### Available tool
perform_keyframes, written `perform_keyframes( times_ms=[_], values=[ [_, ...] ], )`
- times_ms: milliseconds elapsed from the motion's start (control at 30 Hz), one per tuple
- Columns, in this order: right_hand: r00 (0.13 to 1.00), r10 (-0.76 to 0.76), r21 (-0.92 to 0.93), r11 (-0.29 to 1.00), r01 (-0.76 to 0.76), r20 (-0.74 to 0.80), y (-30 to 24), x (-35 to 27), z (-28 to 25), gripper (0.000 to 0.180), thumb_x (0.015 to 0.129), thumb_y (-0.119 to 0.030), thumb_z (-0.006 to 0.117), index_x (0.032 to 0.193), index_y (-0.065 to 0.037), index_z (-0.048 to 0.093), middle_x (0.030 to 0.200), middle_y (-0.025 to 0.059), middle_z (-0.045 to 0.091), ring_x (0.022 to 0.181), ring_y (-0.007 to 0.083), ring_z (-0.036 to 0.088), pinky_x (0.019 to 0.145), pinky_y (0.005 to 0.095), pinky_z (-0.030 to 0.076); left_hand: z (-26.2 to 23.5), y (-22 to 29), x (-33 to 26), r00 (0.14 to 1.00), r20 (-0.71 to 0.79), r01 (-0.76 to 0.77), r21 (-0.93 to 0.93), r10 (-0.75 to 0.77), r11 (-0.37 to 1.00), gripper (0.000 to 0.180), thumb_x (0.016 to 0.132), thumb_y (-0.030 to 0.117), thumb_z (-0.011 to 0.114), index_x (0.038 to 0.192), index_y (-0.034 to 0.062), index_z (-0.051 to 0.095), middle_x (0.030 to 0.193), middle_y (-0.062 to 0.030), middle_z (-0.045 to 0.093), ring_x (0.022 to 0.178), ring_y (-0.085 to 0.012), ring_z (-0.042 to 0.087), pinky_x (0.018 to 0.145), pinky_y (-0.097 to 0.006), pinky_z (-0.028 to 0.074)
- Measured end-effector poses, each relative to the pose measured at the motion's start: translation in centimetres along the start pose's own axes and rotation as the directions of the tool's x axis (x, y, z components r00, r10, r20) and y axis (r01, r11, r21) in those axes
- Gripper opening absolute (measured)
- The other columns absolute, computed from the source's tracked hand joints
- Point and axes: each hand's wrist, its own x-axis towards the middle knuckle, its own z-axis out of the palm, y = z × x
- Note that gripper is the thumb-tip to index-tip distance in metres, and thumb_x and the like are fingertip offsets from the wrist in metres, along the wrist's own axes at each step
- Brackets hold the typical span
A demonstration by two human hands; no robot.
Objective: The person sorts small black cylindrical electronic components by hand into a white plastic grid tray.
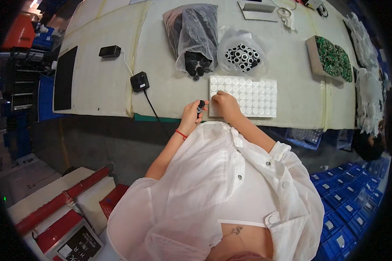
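My left hand (192, 114), with a red cord at the wrist, is closed round a small black part (201, 104) just left of the white tray. The white tray (244, 115) holds rows of round white pieces (248, 95). Over the tray's left side, my right hand (225, 105) has its fingers pinched downward; what they grip, if anything, is hidden. Beyond the tray, a clear bag (224, 43) holds small black-and-white ring-shaped parts (243, 56). Beside it lies a larger translucent bag (196, 32) with black parts (196, 65) at its mouth.
A box of green circuit boards (333, 58) stands at the right. To the left are a black adapter (139, 81) with a cable, another black device (110, 51) and a dark mat (65, 78). Blue bins (346, 213) are stacked at lower right, red boxes (59, 232) at lower left.
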Motion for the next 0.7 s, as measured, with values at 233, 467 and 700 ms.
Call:
perform_keyframes(
  times_ms=[233,467,700],
  values=[
    [0.99,0.012,-0.008,1.0,-0.011,0.142,1.7,2.0,1.2,0.009,0.068,0.0,0.058,0.076,-0.001,0.058,0.085,0.0141,0.056,0.079,0.0323,0.058,0.067,0.0397,0.048,0.0,0.0,0.5,1.0,0.0,-0.019,0.04,0.019,0.999,0.036,0.096,0.025,0.038,0.106,-0.0041,0.056,0.079,-0.0029,0.052,0.053,-0.0045,0.037,0.04,-0.017,0.028],
    [0.979,-0.201,-0.226,0.953,0.202,0.028,0.7,-0.8,1.2,0.025,0.066,0.0,0.059,0.09,0.003,0.053,0.093,0.0185,0.053,0.087,0.033,0.055,0.074,0.0385,0.047,0.3,-0.2,1.1,0.999,0.021,-0.03,0.119,0.028,0.992,0.032,0.096,0.025,0.041,0.103,-0.0027,0.057,0.081,-0.0035,0.055,0.053,-0.0036,0.037,0.04,-0.017,0.027],
    [0.979,0.025,0.493,0.861,-0.124,0.202,-1.5,-1.9,-1.0,0.008,0.078,0.002,0.053,0.086,0.003,0.051,0.08,0.0137,0.057,0.075,0.0223,0.058,0.064,0.0334,0.046,-0.1,-1.0,1.8,0.994,0.061,-0.097,0.167,0.088,0.981,0.031,0.097,0.026,0.041,0.095,0.0,0.058,0.076,-0.0031,0.055,0.049,-0.0034,0.036,0.04,-0.018,0.027]
  ],
)
